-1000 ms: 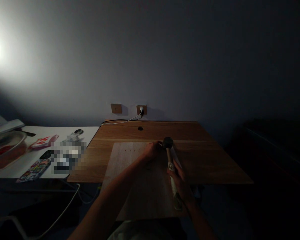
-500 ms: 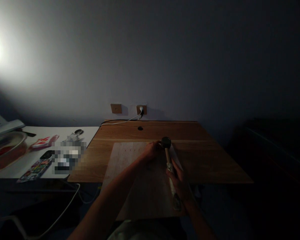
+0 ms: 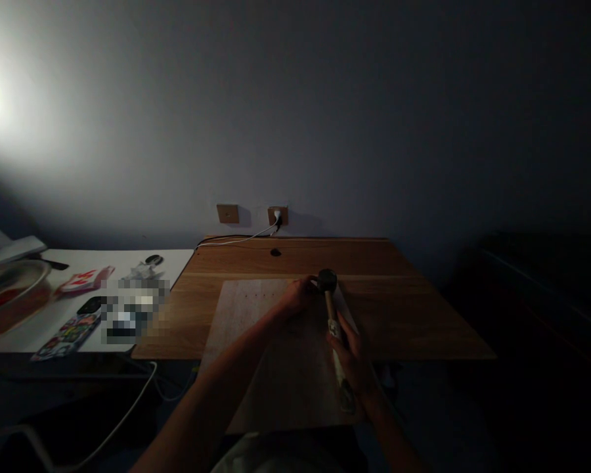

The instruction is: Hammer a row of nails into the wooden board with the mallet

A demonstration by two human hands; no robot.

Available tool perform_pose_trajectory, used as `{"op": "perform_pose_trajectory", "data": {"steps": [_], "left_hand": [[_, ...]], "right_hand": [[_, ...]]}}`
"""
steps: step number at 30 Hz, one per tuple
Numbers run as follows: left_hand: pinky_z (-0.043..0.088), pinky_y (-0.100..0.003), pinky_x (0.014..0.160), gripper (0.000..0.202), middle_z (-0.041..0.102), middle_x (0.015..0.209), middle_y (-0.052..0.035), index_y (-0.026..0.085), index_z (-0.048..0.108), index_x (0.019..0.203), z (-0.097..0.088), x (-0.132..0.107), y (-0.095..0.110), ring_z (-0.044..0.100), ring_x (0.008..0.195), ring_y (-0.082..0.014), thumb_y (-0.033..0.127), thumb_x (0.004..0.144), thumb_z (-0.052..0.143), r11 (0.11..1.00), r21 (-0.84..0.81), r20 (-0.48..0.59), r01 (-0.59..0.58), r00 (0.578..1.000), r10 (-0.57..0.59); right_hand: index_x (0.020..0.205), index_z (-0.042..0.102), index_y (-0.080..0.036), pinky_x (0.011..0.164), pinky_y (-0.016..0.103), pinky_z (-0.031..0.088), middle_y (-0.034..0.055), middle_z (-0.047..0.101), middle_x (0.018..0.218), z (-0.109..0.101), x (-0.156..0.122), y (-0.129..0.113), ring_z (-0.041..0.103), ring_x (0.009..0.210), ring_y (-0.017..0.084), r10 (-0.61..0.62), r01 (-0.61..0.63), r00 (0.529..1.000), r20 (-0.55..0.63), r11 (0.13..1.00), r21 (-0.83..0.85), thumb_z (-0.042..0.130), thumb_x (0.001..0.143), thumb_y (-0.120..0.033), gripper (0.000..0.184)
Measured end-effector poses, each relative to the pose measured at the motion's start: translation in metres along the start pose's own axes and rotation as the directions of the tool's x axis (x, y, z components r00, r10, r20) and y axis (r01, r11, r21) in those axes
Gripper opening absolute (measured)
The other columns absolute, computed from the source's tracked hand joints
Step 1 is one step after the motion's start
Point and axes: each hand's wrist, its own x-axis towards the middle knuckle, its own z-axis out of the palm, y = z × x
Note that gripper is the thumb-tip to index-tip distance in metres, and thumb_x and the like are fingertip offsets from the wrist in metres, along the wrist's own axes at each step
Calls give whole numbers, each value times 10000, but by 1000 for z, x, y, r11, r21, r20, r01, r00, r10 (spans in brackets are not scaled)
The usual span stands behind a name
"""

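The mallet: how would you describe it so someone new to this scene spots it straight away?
Start at the wooden desk, where a pale board lies. At the board's right side the right hand grips the mallet by its light handle, its head beside the left hand. It is the only long tool there, with a dark round head.

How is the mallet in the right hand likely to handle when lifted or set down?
The mallet probably feels top-heavy: its dark head is bulky against the thin pale handle, and the right hand holds low. Its rounded head may roll if laid on the board. The handle looks stiff.
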Motion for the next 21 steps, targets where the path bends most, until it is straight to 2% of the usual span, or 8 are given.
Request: {"op": "perform_pose_trajectory", "data": {"steps": [3,6,9,11,14,17,21], "left_hand": [[540,-286,771,539,764,976,-69,159,576,1242,-8,5,-1,715,865,-187,60,718,654,993,-110,53,36,998,-30],[524,-273,760,544,747,1009,-90,132,550,1252,-27,9,4,694,870,-172,55,717,615,984,-141,100,112,990,-98],[494,-251,717,459,735,972,-76,128,589,1209,-53,1,11,666,835,-158,101,751,591,995,-17,161,102,982,-98],[475,-245,689,346,727,906,-55,136,647,1109,-69,-11,17,650,784,-153,145,767,592,992,112,240,62,967,-88],[458,-240,689,228,721,889,-41,158,693,964,-86,-30,23,643,780,-157,176,748,624,944,330,351,-13,930,-110],[452,-237,693,213,716,899,-39,172,704,925,-92,-41,27,639,788,-165,198,717,667,883,462,406,-87,905,-123],[450,-228,679,217,703,916,-43,178,716,914,-89,-40,28,631,771,-160,190,701,682,880,461,419,-118,903,-99]], "right_hand": [[1430,565,-234,1180,505,345,66,574,1471,1,0,0,472,1404,327,-1,1,1000,-10,1000,21,652,823,-467,657],[1418,578,-237,1178,502,349,66,574,1471,1,0,2,464,1412,327,-3,4,1000,-19,1000,22,658,817,-464,648],[1415,578,-240,1180,486,348,64,561,1484,2,-1,3,455,1420,314,-12,12,1000,-15,999,32,648,829,-474,635],[1392,601,-235,1176,498,351,72,577,1467,2,-1,2,467,1409,322,9,-8,1000,-26,999,45,659,811,-487,636],[1401,593,-235,1166,505,360,77,595,1448,0,0,1,492,1386,326,13,-12,1000,-8,999,47,657,816,-483,638],[1430,563,-253,1160,494,368,70,606,1437,-2,1,0,511,1367,314,-12,11,999,31,998,58,631,853,-465,618],[1421,573,-245,1166,509,356,78,601,1441,-3,0,0,501,1374,328,-7,6,1000,5,997,71,650,829,-482,641]]}}
